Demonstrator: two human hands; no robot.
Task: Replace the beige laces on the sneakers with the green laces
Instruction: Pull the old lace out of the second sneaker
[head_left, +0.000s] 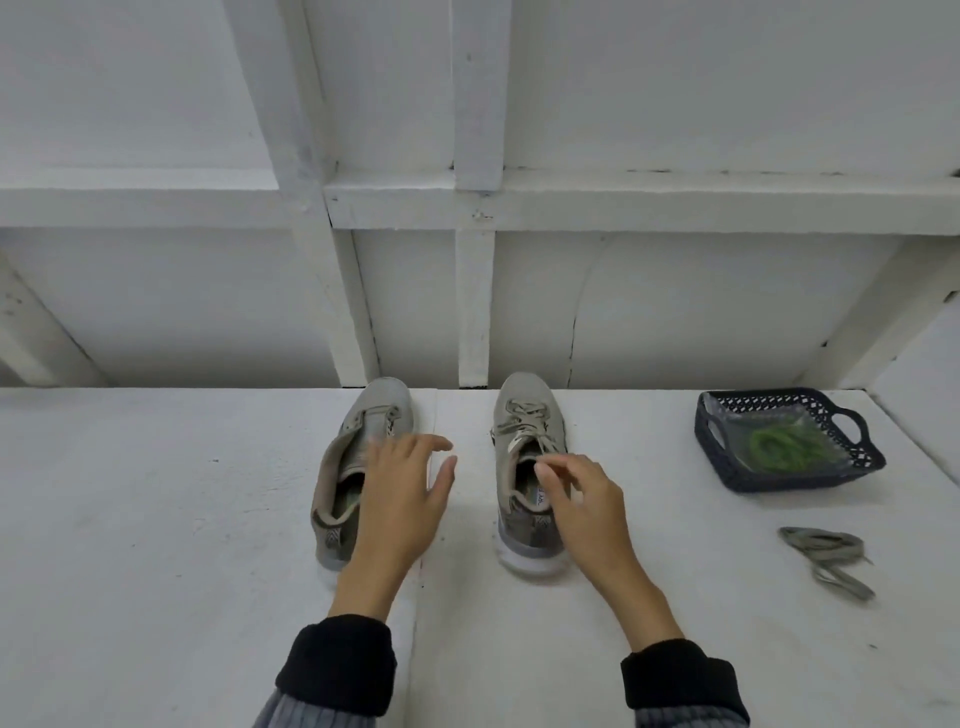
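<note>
Two beige sneakers stand side by side on the white table, toes pointing away from me. The left sneaker (353, 467) has no lace in its eyelets. The right sneaker (524, 447) still carries its beige lace (527, 423). My left hand (402, 499) hovers over the left sneaker's right side, fingers spread and holding nothing. My right hand (584, 506) is over the right sneaker's opening with fingers loosely curled near the lace ends; I cannot tell whether it touches them. Green laces (779, 446) lie coiled in a dark basket (727, 467). A loose beige lace (826, 558) lies on the table at right.
The table (156, 519) is white and ends against a white framed wall (472, 312) just behind the sneakers' toes. The basket sits at the far right, with the loose lace in front of it.
</note>
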